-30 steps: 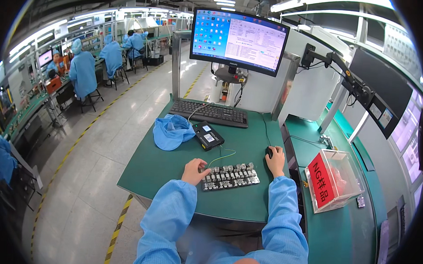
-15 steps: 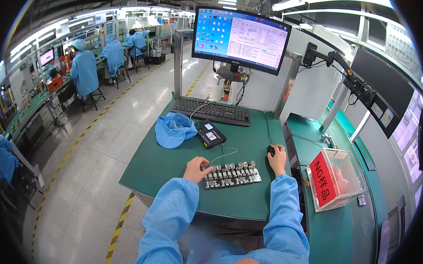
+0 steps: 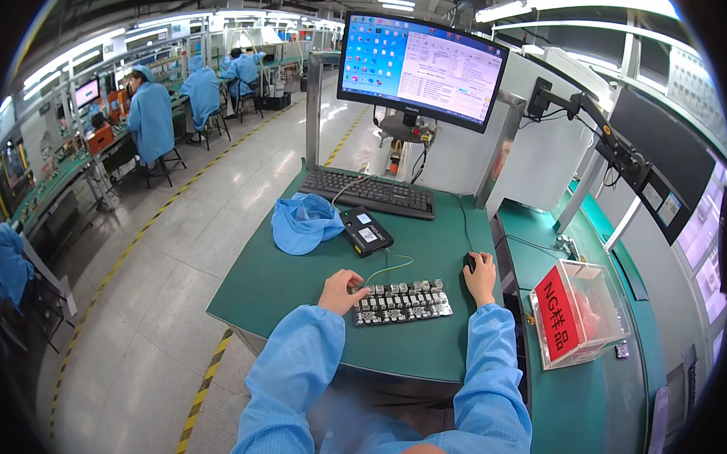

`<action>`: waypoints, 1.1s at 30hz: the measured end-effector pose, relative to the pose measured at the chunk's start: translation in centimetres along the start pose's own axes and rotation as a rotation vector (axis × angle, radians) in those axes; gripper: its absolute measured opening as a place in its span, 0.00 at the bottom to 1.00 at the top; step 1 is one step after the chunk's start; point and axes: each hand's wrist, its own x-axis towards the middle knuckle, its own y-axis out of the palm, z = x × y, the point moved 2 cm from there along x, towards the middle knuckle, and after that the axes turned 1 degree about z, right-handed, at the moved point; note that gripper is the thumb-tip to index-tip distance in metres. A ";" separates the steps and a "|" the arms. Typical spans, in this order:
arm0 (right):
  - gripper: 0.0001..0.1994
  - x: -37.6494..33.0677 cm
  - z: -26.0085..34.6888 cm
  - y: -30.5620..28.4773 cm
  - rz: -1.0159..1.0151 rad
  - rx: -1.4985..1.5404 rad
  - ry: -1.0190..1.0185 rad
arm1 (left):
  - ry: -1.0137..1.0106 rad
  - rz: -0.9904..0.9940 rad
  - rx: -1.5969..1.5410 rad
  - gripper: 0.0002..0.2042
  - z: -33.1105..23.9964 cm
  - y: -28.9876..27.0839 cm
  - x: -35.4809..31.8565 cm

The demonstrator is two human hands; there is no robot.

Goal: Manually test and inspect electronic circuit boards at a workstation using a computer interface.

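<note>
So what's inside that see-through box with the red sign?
Inside the clear box there is something pinkish-red, too blurry to name. The red sign covers its left side, so whatever lies behind that stays hidden.

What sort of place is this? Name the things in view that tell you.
Most likely an electronics factory floor: a circuit board lies on a green-matted bench below a monitor, and workers in blue coats and caps sit along benches.

We see a green bench [image 3: 297, 281]; at our left fingers [image 3: 353, 284] lies a circuit board [image 3: 402, 301], under the right fingers [image 3: 480, 267] a mouse [image 3: 469, 263], beyond them scanner [image 3: 366, 230], keyboard [image 3: 371, 192], blue cap [image 3: 304, 222].
</note>
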 end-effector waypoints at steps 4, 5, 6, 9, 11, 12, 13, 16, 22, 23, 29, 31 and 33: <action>0.18 0.0 0.5 -0.3 -0.003 -0.003 -0.006 | -0.005 0.000 0.007 0.14 0.0 -0.1 0.0; 0.18 0.0 0.5 -0.4 -0.003 -0.004 -0.006 | -0.004 0.003 -0.001 0.14 0.1 0.0 -0.1; 0.18 -0.1 0.5 -0.4 0.011 -0.007 0.010 | -0.002 0.005 -0.009 0.14 0.1 0.0 0.0; 0.18 -0.1 0.3 -0.2 0.021 -0.014 0.021 | -0.017 0.010 -0.006 0.14 0.0 -0.1 0.0; 0.18 -0.1 0.1 0.0 0.017 -0.016 0.016 | -0.013 0.007 0.008 0.14 -0.1 -0.1 -0.1; 0.18 -0.1 0.1 0.0 0.010 -0.016 0.009 | -0.011 0.003 0.026 0.14 -0.1 -0.1 -0.1; 0.18 -0.1 0.1 0.0 0.004 -0.016 0.002 | -0.010 0.004 0.024 0.14 0.0 0.0 -0.1; 0.18 -0.1 0.3 -0.1 0.012 -0.007 0.003 | -0.004 -0.016 0.002 0.13 0.2 0.1 -0.2; 0.18 -0.1 0.2 -0.2 0.019 -0.009 0.005 | 0.008 -0.016 -0.016 0.13 0.4 0.2 -0.1; 0.18 -0.1 0.3 -0.2 0.022 -0.012 0.006 | 0.009 -0.020 -0.010 0.13 0.4 0.2 -0.1; 0.18 0.0 0.6 -0.5 0.024 -0.024 0.011 | 0.001 -0.014 -0.006 0.13 0.2 0.0 -0.1; 0.18 0.0 0.4 -0.3 0.021 -0.023 0.004 | 0.001 -0.013 -0.007 0.13 0.2 0.0 0.0; 0.18 -0.1 0.6 -0.5 0.022 -0.020 0.004 | -0.014 -0.002 -0.008 0.13 0.0 -0.1 -0.1</action>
